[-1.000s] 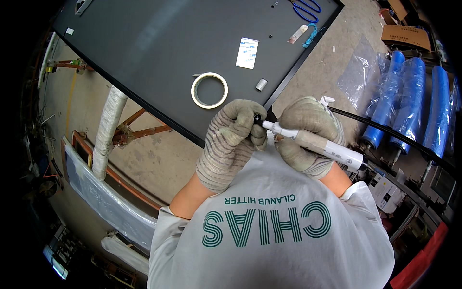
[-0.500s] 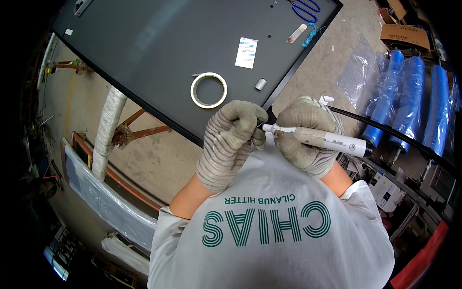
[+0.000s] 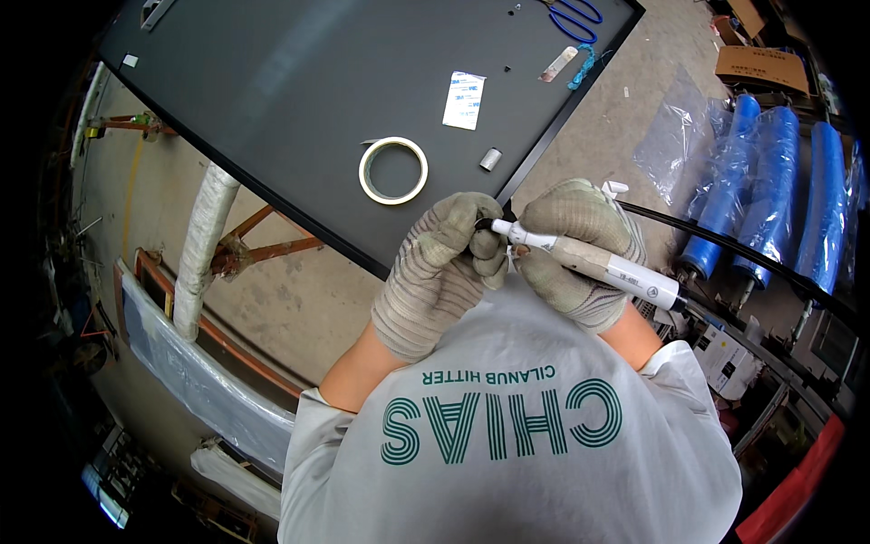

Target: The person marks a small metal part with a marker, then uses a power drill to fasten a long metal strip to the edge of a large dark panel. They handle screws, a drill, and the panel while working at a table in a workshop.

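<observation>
Both my hands wear grey-white knit gloves and meet close together over the near edge of the black panel. My right hand point(image 3: 580, 249) is wrapped round a thick white marker-like pen point(image 3: 643, 279), which points left and has a dark tip. My left hand point(image 3: 439, 267) is closed, its thumb and fingers pinched right at that tip. A thin dark piece shows there, too small to name. A small white piece point(image 3: 614, 188) shows just above my right hand; whether I hold it is unclear.
On the black panel point(image 3: 308, 109) lie a tape roll point(image 3: 420, 172), a white printed sheet point(image 3: 463, 101), a small silvery cylinder point(image 3: 490, 160) and blue-handled scissors point(image 3: 575, 20). Blue plastic-wrapped rolls point(image 3: 770, 186) stand right, near a black bar point(image 3: 725, 238). A wrapped frame point(image 3: 195, 363) is at left.
The pen's tip has swung slightly upward and left, with its rear end lower. The dark tip now shows more plainly beside my left fingers, which have turned a little.
</observation>
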Available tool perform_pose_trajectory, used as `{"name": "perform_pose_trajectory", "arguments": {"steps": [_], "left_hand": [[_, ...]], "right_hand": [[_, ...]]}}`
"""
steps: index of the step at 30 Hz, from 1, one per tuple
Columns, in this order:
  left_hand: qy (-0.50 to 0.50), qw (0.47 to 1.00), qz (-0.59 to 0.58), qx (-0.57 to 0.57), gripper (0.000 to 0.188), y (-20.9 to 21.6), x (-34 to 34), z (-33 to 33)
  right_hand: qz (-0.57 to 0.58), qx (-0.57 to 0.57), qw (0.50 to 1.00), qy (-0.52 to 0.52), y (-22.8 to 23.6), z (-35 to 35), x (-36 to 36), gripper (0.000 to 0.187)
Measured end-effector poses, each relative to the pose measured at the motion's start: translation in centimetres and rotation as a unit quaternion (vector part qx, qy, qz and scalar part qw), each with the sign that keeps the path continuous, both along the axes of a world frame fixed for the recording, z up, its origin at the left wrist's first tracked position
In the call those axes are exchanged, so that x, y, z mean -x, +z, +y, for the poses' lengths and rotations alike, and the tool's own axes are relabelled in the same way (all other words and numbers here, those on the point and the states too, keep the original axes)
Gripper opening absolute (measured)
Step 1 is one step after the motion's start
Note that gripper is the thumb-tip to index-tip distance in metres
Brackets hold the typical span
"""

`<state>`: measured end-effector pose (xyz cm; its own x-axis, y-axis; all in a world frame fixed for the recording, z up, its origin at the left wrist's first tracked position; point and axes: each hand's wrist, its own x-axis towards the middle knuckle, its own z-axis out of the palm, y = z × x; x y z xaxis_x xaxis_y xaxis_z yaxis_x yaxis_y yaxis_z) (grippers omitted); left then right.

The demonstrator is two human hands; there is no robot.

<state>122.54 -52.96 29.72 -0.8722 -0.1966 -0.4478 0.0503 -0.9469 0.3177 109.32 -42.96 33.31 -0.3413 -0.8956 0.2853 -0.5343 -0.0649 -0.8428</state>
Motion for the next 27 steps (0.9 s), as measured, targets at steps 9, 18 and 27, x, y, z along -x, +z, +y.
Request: {"name": "perform_pose_trajectory", "arguments": {"steps": [9, 18, 27], "left_hand": [[-0.003, 1.0, 0.005, 0.017, 0.032, -0.2, 0.0, 0.2], [0.022, 0.997, 0.037, 0.064, 0.027, -1.1, 0.1, 0.4], [0.051, 0.994, 0.035, 0.089, 0.012, -1.2, 0.1, 0.5]], "right_hand": [[-0.016, -0.02, 1.0, 0.006, -0.1, 0.3, 0.0, 0.014], [-0.065, -0.038, 0.997, 0.004, -1.8, 1.5, -0.3, 0.016], [0.073, -0.029, 0.997, -0.005, -0.1, 0.7, 0.0, 0.012]]}}
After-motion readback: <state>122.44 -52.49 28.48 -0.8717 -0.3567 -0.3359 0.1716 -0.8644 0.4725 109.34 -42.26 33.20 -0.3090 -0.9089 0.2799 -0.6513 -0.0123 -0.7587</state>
